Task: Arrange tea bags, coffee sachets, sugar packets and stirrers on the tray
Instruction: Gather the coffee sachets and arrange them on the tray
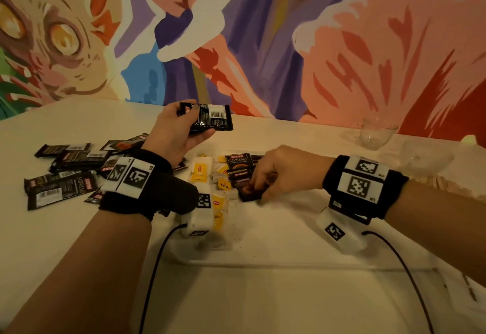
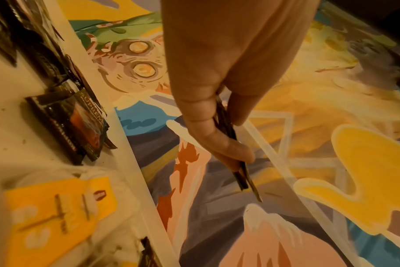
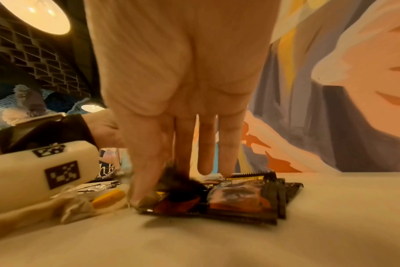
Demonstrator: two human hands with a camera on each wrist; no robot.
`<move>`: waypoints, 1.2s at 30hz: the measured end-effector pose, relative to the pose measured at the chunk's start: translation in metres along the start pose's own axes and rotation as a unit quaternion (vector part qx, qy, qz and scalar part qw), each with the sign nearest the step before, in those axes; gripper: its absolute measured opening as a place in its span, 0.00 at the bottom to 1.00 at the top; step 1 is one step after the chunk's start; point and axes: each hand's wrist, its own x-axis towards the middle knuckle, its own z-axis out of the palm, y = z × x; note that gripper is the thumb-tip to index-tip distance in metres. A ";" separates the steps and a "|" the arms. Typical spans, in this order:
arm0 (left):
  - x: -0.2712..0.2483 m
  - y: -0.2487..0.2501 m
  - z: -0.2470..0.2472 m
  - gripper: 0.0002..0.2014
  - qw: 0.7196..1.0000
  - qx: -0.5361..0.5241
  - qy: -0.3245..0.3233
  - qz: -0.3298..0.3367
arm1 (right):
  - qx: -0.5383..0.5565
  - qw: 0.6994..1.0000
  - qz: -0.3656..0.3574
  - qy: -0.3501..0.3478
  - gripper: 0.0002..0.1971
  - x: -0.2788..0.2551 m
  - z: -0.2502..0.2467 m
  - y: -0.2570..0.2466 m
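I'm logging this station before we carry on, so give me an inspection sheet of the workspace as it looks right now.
Surface: white table, specks of dirt on it.
Job's things: black coffee sachets scattered at left; tea bags with yellow tags at centre; a row of sachets beside them. Sugar packets and stirrers: cannot make out. Tray: edges unclear.
Clutter: two clear glass cups at far right.
Grippers: left hand holds a raised coffee sachet; right hand pinches a flat sachet in the row.
Cables: black wrist-camera cables trail over the table.
Surroundings: painted mural wall; ceiling lamp.
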 end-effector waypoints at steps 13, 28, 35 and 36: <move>-0.007 -0.002 0.005 0.19 0.992 0.101 -0.077 0.013 | 0.176 0.921 0.060 0.341 0.07 0.017 -0.043 -0.010; 0.000 0.002 -0.002 0.25 0.994 0.097 -0.031 0.047 | 0.010 0.951 0.155 0.268 0.05 0.009 -0.046 0.000; -0.001 -0.003 0.000 0.29 0.982 0.176 -0.042 0.063 | -0.154 0.977 0.123 0.078 0.08 0.000 -0.018 0.005; -0.002 -0.003 0.001 0.27 0.978 0.189 -0.051 0.065 | -0.147 0.981 0.124 0.023 0.09 -0.001 -0.015 0.003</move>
